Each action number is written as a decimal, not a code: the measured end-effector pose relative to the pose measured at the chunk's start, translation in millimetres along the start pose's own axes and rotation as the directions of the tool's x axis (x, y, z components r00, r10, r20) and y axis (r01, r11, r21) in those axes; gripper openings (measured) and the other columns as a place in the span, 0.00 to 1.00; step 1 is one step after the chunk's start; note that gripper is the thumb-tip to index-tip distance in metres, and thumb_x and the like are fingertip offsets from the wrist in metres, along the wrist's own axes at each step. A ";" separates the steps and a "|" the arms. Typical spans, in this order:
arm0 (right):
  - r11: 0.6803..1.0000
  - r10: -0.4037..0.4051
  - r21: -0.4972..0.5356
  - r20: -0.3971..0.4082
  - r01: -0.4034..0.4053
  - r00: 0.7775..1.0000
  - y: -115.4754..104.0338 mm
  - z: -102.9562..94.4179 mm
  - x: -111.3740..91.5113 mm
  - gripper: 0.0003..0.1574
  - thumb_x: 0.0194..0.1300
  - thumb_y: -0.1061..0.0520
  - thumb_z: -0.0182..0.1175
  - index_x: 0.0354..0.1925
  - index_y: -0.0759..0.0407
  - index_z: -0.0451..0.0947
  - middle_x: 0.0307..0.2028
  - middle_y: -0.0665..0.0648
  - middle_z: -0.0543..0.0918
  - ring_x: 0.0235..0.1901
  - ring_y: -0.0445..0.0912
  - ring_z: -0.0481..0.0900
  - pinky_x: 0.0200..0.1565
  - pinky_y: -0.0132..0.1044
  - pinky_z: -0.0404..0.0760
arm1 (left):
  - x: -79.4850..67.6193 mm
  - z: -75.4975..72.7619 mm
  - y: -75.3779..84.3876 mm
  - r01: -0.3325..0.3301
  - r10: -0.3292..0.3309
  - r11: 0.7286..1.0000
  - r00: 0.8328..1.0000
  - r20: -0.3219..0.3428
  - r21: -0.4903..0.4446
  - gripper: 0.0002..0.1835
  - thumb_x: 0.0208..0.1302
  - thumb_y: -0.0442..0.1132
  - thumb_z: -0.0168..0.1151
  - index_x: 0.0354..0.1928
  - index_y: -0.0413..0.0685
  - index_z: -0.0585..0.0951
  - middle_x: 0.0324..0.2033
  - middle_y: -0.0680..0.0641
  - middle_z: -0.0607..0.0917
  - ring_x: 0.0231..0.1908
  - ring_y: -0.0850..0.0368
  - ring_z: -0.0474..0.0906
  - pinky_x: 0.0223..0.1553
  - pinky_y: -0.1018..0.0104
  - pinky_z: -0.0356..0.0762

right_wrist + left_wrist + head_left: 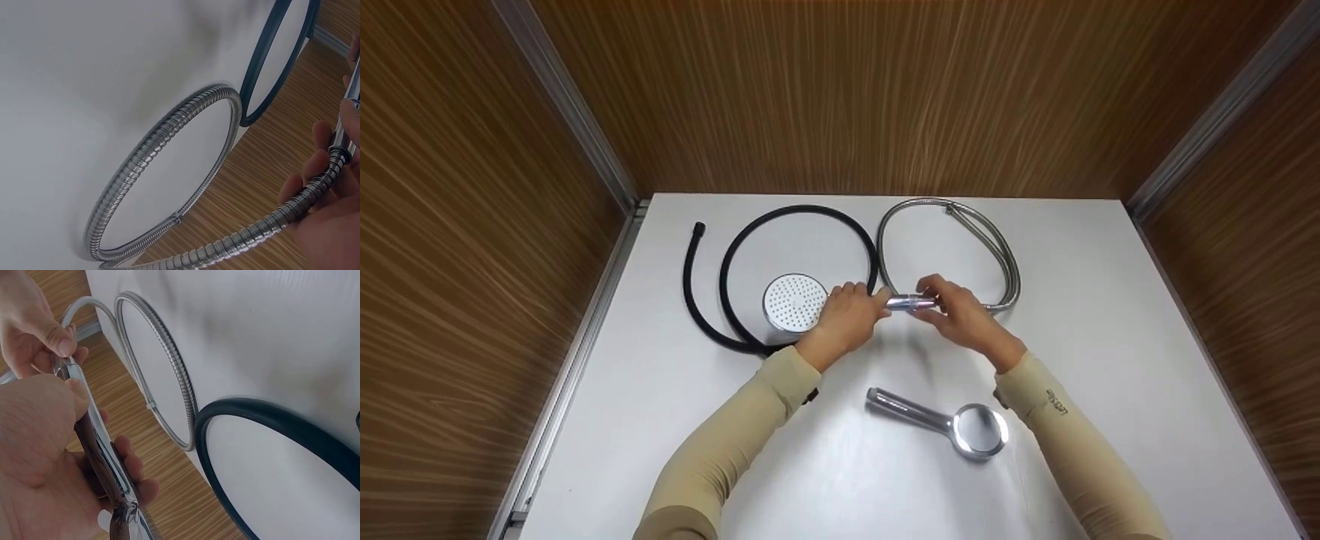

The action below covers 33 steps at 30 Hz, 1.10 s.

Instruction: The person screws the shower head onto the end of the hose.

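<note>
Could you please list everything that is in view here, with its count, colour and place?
Table: 1, white, between brown wood-grain walls.
Black hose: 1, black, coiled at back left.
Metal hose: 1, silver, coiled at back right; its end held in the hands.
Round shower head: 1, white face, chrome handle in the left hand.
Second shower head: 1, chrome, lying at front centre.
Left hand: 1, beige sleeve, grips the handle.
Right hand: 1, beige sleeve, pinches the hose end.

Left hand [847, 319] grips the shower head [796, 302] handle; right hand [960, 315] pinches the metal hose [1005, 255] end.
</note>
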State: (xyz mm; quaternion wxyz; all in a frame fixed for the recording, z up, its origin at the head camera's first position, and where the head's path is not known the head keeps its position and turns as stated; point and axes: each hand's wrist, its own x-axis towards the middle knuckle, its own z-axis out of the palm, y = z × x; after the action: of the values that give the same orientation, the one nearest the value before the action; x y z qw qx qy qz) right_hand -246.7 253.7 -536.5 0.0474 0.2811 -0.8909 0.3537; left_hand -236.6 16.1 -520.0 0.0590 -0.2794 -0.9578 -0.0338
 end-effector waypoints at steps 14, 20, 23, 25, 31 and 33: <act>1.000 0.009 0.021 -0.010 -0.009 1.000 -2.5 -4.3 -1.5 0.17 0.70 0.58 0.70 0.54 0.63 0.82 0.43 0.60 0.88 0.37 0.48 0.79 0.42 0.46 0.81 | -0.4 -3.8 2.3 -0.012 0.013 1.000 0.999 -0.037 0.024 0.16 0.80 0.54 0.52 0.56 0.52 0.75 0.39 0.38 0.87 0.41 0.43 0.85 0.43 0.52 0.82; 1.000 0.019 -0.005 -0.009 -0.019 1.000 -3.9 -2.8 -2.7 0.21 0.69 0.60 0.70 0.56 0.63 0.77 0.42 0.60 0.88 0.36 0.49 0.79 0.40 0.45 0.79 | -0.5 -3.1 2.7 -0.007 0.008 0.999 1.000 -0.021 0.033 0.16 0.81 0.54 0.51 0.56 0.53 0.74 0.39 0.39 0.87 0.41 0.44 0.84 0.44 0.53 0.82; 1.000 -0.009 -0.003 -0.018 0.009 1.000 -3.1 -3.0 -2.7 0.17 0.69 0.61 0.70 0.54 0.62 0.79 0.43 0.60 0.88 0.38 0.51 0.81 0.43 0.52 0.82 | -0.1 -3.5 2.7 -0.007 0.008 0.999 1.000 -0.021 0.032 0.16 0.81 0.55 0.51 0.57 0.54 0.74 0.39 0.39 0.87 0.41 0.44 0.85 0.43 0.53 0.82; 1.000 -0.022 0.001 -0.024 0.022 0.999 -2.9 -3.4 -2.8 0.15 0.70 0.61 0.70 0.53 0.62 0.80 0.44 0.60 0.88 0.39 0.52 0.83 0.44 0.54 0.83 | 0.0 -3.1 2.7 -0.006 0.007 0.999 1.000 -0.027 0.032 0.16 0.81 0.55 0.51 0.57 0.54 0.75 0.39 0.39 0.87 0.41 0.44 0.85 0.43 0.53 0.82; 1.000 -0.025 -0.003 -0.029 0.025 0.999 -3.2 -3.5 -2.9 0.18 0.70 0.61 0.70 0.55 0.63 0.82 0.46 0.60 0.88 0.39 0.51 0.82 0.43 0.46 0.82 | 0.2 -1.7 2.6 -0.002 0.004 0.998 0.999 -0.039 0.056 0.16 0.80 0.55 0.51 0.57 0.53 0.75 0.39 0.39 0.87 0.40 0.44 0.85 0.42 0.53 0.82; 1.000 -0.021 -0.005 -0.023 0.021 1.000 -3.4 -3.0 -3.0 0.19 0.70 0.60 0.70 0.57 0.63 0.81 0.46 0.60 0.88 0.38 0.50 0.81 0.42 0.44 0.80 | 0.2 -1.4 2.8 -0.003 0.005 0.998 0.999 -0.031 0.063 0.16 0.81 0.55 0.51 0.56 0.53 0.75 0.39 0.39 0.87 0.41 0.44 0.85 0.43 0.53 0.82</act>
State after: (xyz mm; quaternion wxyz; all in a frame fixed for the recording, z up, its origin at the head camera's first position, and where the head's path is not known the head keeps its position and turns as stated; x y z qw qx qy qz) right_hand -242.8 255.1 -533.1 0.0617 0.2862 -0.8881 0.3543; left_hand -235.1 18.4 -518.5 0.0828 -0.2790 -0.9567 -0.0081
